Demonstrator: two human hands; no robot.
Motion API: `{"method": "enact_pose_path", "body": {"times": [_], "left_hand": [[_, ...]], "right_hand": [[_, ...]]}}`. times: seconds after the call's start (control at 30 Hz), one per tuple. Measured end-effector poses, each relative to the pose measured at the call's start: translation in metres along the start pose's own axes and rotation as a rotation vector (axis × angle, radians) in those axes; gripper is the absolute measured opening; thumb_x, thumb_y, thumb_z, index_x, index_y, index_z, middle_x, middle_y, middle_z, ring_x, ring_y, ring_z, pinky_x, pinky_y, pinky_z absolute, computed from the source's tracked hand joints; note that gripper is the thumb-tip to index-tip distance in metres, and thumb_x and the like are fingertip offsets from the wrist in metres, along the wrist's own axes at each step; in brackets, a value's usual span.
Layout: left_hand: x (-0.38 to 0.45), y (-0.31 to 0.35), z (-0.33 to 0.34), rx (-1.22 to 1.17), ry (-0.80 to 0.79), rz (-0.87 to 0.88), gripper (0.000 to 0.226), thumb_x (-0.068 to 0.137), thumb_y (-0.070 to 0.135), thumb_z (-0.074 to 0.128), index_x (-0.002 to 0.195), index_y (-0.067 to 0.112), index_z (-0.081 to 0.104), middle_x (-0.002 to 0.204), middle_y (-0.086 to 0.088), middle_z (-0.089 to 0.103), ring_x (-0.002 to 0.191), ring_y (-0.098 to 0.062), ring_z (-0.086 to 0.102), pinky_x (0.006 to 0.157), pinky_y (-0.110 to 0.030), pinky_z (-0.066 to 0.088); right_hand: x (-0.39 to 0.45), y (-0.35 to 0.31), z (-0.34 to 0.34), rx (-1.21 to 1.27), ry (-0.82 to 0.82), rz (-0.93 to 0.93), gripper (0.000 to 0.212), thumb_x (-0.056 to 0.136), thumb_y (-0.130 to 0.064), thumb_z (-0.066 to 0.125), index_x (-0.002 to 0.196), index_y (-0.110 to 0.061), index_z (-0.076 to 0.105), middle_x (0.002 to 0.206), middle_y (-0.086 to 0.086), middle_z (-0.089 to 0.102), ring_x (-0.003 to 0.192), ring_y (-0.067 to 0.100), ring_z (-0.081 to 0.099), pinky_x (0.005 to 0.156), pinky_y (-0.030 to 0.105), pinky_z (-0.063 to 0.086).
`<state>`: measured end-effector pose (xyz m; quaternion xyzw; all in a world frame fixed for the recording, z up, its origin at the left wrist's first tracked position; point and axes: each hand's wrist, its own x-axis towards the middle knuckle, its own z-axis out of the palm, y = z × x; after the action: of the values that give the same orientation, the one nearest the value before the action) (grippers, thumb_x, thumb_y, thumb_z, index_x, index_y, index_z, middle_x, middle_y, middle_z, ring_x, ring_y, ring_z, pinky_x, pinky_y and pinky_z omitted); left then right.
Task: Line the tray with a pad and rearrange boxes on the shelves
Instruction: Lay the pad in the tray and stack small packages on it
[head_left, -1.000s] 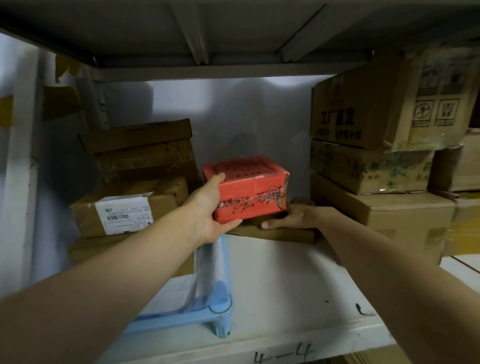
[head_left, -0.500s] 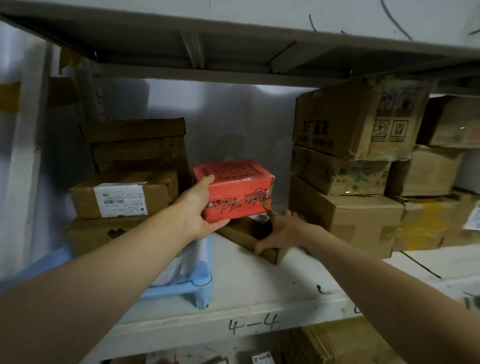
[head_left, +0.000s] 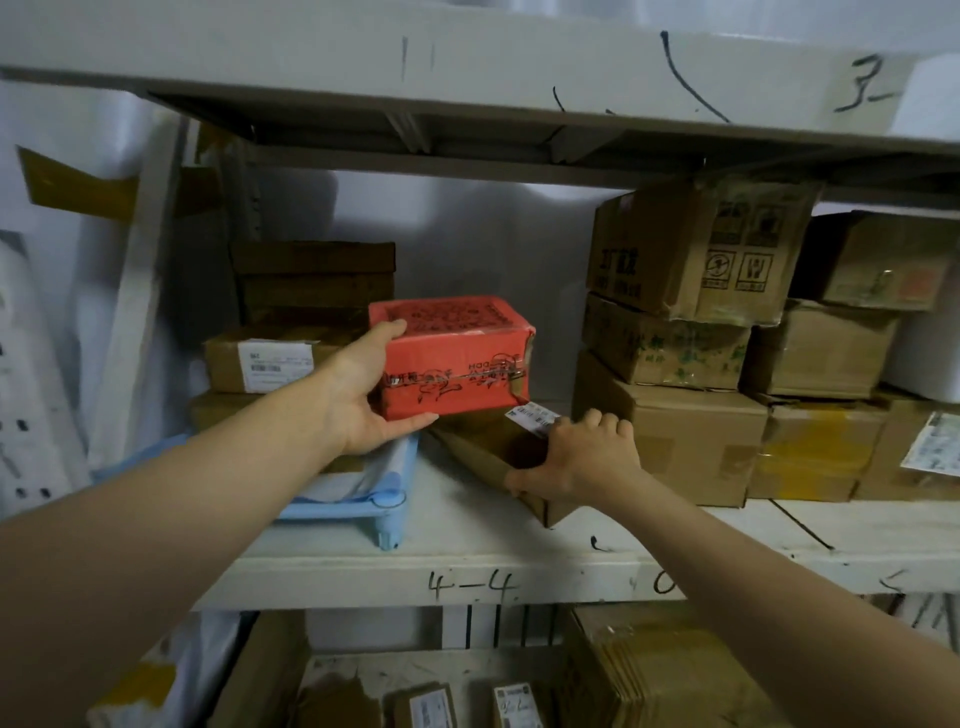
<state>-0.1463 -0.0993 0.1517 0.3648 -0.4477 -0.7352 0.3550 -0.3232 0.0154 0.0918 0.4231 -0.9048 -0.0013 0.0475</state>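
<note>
I see the red box (head_left: 452, 358) held up in my left hand (head_left: 363, 395), above the flat brown box (head_left: 498, 457) my right hand (head_left: 582, 462) grips on the shelf (head_left: 467, 561). Since half a second ago, the flat box has slid toward the shelf's edge. Left thumb on top, fingers beneath; blue tray (head_left: 358, 493) just left.

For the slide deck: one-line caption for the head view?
Left hand grips red box; right hand grips flat brown box on shelf.
</note>
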Motion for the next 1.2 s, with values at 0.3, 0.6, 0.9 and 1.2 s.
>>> {"method": "enact_pose_path", "body": {"times": [0.3, 0.6, 0.9, 1.2], "left_hand": [[-0.042, 0.009, -0.023, -0.003, 0.089, 0.072, 0.041, 0.089, 0.046, 0.066, 0.12, 0.02, 0.059, 0.112, -0.02, 0.066, 0.1, -0.037, 0.066, 0.084, -0.052, 0.058], [-0.069, 0.025, -0.051, 0.001, 0.227, 0.153, 0.042, 0.088, 0.052, 0.066, 0.113, 0.019, 0.06, 0.109, -0.018, 0.066, 0.1, -0.035, 0.066, 0.078, -0.049, 0.059], [-0.068, 0.063, -0.09, 0.058, 0.389, 0.284, 0.046, 0.09, 0.06, 0.058, 0.11, 0.019, 0.056, 0.096, -0.012, 0.064, 0.088, -0.029, 0.065, 0.072, -0.043, 0.058], [-0.026, 0.082, -0.106, 0.087, 0.379, 0.28, 0.055, 0.088, 0.062, 0.059, 0.125, 0.021, 0.055, 0.106, -0.016, 0.068, 0.096, -0.031, 0.067, 0.069, -0.042, 0.06]], "right_hand": [[-0.034, 0.042, -0.028, 0.177, -0.027, -0.053, 0.093, 0.06, -0.084, 0.06, 0.132, -0.025, 0.052, 0.136, 0.011, 0.044, 0.129, 0.033, 0.036, 0.105, 0.048, 0.032], [-0.04, 0.062, -0.069, 0.31, -0.031, -0.108, 0.12, 0.024, -0.083, 0.052, 0.131, -0.03, 0.054, 0.136, 0.009, 0.039, 0.129, 0.033, 0.031, 0.106, 0.053, 0.036], [-0.027, 0.05, -0.092, 0.425, -0.007, -0.17, 0.106, 0.027, -0.088, 0.059, 0.118, -0.033, 0.061, 0.121, 0.003, 0.055, 0.116, 0.029, 0.047, 0.101, 0.05, 0.046], [-0.007, 0.017, -0.115, 0.557, -0.037, -0.222, 0.099, 0.026, -0.081, 0.071, 0.11, -0.029, 0.067, 0.117, 0.003, 0.062, 0.111, 0.028, 0.054, 0.097, 0.046, 0.05]]}}
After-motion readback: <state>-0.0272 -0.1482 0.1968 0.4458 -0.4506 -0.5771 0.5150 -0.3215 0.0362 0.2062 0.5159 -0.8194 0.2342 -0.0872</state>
